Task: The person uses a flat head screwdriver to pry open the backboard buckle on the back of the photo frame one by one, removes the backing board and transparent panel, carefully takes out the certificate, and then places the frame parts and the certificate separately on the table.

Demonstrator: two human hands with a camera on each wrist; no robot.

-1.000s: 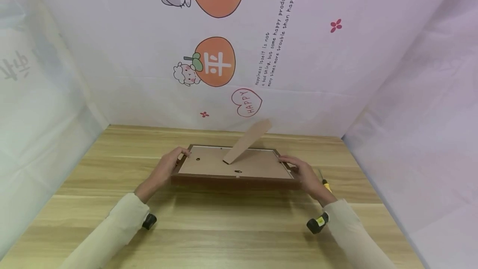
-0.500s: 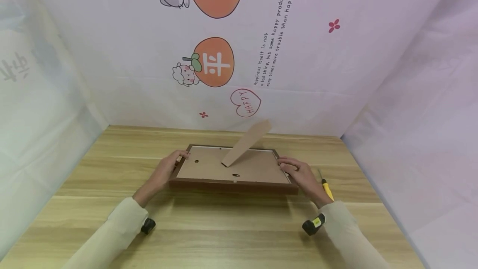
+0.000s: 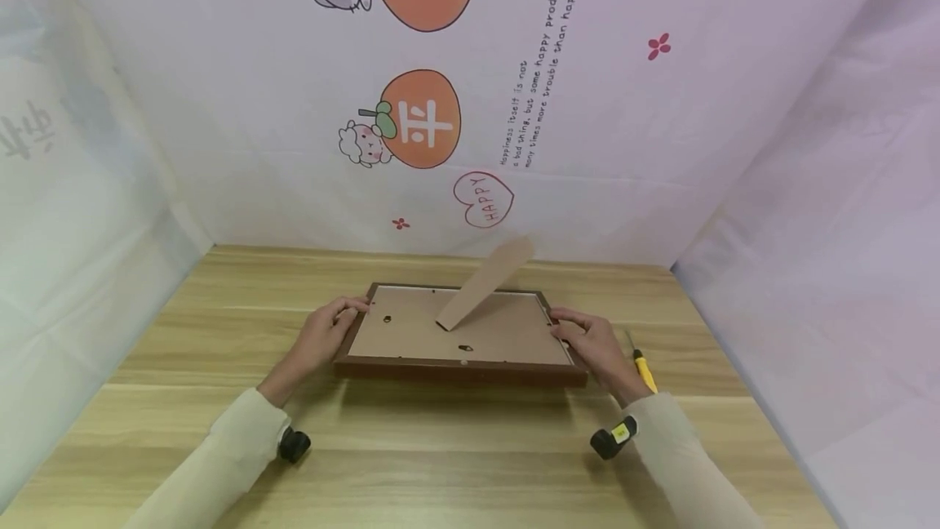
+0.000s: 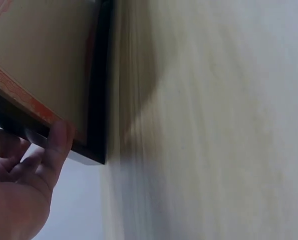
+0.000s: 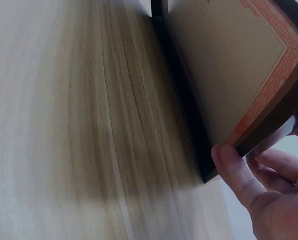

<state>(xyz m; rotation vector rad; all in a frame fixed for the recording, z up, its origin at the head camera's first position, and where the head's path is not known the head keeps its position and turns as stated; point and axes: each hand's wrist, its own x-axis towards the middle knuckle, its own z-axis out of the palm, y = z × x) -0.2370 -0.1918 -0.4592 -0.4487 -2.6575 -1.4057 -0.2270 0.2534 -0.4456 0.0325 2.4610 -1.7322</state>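
Observation:
A dark brown picture frame is held face down a little above the wooden table, its tan backing board up and its easel stand sticking up. My left hand grips its left edge, my right hand its right edge. In the left wrist view my thumb presses the underside of the frame; an orange-bordered sheet shows behind the glass. The right wrist view shows my right thumb under the frame in the same way.
A yellow-handled screwdriver lies on the table just right of my right hand. Printed fabric walls close in the table at the back and on both sides.
The frame has come slightly toward me with both hands still on its edges. The screwdriver has not moved.

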